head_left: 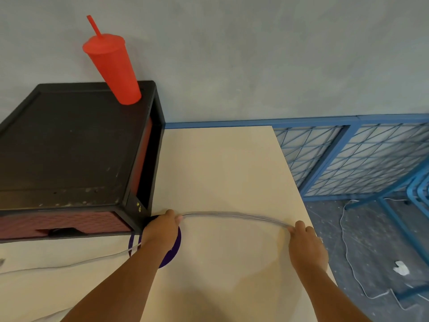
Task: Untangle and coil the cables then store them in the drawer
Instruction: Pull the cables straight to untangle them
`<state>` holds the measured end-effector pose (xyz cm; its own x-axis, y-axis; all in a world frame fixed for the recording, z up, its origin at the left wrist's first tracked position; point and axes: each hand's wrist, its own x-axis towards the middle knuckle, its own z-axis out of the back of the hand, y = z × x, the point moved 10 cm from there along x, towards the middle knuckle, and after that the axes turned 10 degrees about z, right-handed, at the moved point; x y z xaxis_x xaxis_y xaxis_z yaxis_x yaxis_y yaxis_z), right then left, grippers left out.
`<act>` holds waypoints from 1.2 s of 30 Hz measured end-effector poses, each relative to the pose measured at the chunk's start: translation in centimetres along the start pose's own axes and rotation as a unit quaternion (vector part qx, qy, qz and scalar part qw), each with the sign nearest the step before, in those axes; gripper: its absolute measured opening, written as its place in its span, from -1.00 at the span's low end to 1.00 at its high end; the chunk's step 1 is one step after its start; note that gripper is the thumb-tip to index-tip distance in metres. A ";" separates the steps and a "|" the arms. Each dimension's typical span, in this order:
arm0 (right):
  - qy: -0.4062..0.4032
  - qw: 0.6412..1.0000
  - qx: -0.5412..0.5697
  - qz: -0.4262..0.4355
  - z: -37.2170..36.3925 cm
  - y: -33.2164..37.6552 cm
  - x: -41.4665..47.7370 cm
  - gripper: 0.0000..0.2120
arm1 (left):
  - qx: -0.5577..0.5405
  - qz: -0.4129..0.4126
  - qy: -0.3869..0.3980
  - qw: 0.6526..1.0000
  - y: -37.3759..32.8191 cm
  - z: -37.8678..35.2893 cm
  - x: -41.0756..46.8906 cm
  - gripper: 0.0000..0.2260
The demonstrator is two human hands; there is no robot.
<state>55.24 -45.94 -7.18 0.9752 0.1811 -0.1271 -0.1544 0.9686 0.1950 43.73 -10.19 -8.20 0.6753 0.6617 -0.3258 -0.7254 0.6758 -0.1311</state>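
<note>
A grey cable [234,216] is folded into a bundle of several strands and arches above the cream table [220,163]. My left hand [161,228] pinches one end of the bundle, close to the corner of the drawer unit. My right hand [306,245] grips the other end near the table's right edge. A single strand of the cable [69,264] trails from under my left arm off to the left across the table. The black drawer unit [76,145] stands at the left, and its pink drawer front [62,223] with a handle slot is closed.
A red tumbler [113,68] with a straw stands on the drawer unit's back right corner. A purple disc [170,251] lies under my left wrist. Blue wire racks [348,159] stand to the right of the table. A white cord [348,252] lies on the floor.
</note>
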 end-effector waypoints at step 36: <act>-0.038 0.986 0.154 -0.043 0.0 -5.5 -8.9 -0.20 | 0.048 -0.046 -0.145 0.987 9.7 1.5 -9.8 -0.49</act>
<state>47.41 -52.90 -7.09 0.9935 0.0759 -0.0848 -0.0267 0.8795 0.4751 30.31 -9.68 -4.90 0.7572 0.6524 -0.0327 -0.6531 0.7554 -0.0532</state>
